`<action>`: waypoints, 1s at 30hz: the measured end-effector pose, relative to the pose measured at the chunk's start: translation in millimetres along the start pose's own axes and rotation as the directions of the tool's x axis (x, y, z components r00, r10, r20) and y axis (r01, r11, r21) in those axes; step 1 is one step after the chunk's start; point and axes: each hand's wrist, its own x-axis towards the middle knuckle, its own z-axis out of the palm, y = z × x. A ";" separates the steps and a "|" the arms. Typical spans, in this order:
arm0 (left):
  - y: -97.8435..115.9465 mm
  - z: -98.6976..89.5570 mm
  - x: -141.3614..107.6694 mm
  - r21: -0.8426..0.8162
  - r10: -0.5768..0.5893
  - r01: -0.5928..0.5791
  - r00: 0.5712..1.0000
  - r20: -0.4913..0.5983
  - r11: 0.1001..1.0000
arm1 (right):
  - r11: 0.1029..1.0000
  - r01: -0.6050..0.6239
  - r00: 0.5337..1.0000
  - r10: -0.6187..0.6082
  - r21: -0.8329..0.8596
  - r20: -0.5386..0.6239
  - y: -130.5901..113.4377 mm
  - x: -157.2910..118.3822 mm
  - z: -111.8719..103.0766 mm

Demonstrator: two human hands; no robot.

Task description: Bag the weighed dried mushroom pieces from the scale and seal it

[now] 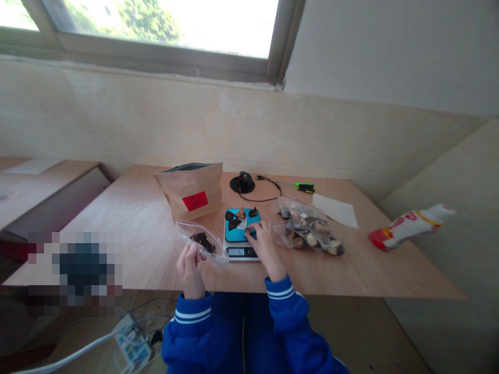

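My left hand point(191, 264) grips the edge of a clear zip bag point(219, 253) with a red seal line. Dark, crinkled dried pieces point(202, 241) lie inside the bag. To its right stands a kitchen scale point(231, 256) with a blue platform and a lit display, its digits too small to read surely. Several dark and brown dried pieces point(234, 223) rest on the platform, near a small white label. Over the platform's right front part, my right hand point(262, 243) is closed, fingertips pinching a small brown dried piece point(248, 230).
A brown paper pouch point(195, 189) with a red label stands open behind the bag. On the right are filled clear bags point(312, 228), white paper point(335, 209) and a red-white bottle point(409, 226). Behind lie a round black device point(242, 183) with cable and screwdrivers point(305, 187).
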 end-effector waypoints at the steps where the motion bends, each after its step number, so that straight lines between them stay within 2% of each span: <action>1: -0.2 0.0 -0.1 -0.009 -0.005 0.005 1.000 -0.001 1.000 | 1.000 -0.005 1.000 0.005 0.026 -0.010 -3.5 0.7 -4.1; 4: -0.3 0.9 -1.1 -0.008 -0.009 0.009 1.000 0.013 1.000 | 0.958 0.027 0.997 -0.007 0.285 -0.071 -24.1 4.5 -25.3; 7: 0.1 3.4 -2.5 0.016 -0.027 0.026 0.997 0.069 1.000 | 0.816 0.106 0.994 -0.087 0.569 -0.062 -55.5 9.1 -48.8; 9: -0.3 4.2 -2.7 0.025 -0.036 0.033 0.994 0.100 0.999 | 0.743 0.140 0.984 -0.175 0.655 -0.012 -71.6 13.4 -56.1; 11: -1.4 3.1 -1.8 0.025 -0.031 0.029 0.995 0.090 0.999 | 0.720 0.134 0.983 -0.183 0.681 0.000 -75.2 19.6 -51.9; 13: -2.9 0.1 0.1 0.019 -0.024 0.022 0.998 0.063 1.000 | 0.767 0.114 0.992 -0.124 0.632 -0.029 -64.9 27.8 -37.1; 16: -4.8 -5.0 2.9 0.002 -0.026 0.026 0.999 0.045 1.000 | 0.910 0.129 0.991 -0.126 0.395 -0.033 -36.3 40.8 -6.8; 18: -5.6 -7.2 3.6 -0.011 -0.032 0.033 0.999 0.042 0.999 | 0.959 0.176 0.980 -0.192 0.221 0.051 -20.2 47.6 9.8; 21: -6.3 -7.5 3.1 -0.030 -0.046 0.047 0.998 0.043 0.998 | 0.966 0.247 0.953 -0.257 0.076 0.159 -10.5 52.7 21.9; 25: -6.2 -4.1 2.6 -0.047 -0.053 0.056 0.997 0.049 0.997 | 0.961 0.272 0.946 -0.275 0.045 0.169 -13.7 50.3 23.6; 30: -4.5 0.6 3.1 -0.055 -0.069 0.073 0.995 0.073 0.996 | 0.950 0.275 0.949 -0.293 0.146 0.117 -14.4 42.1 23.7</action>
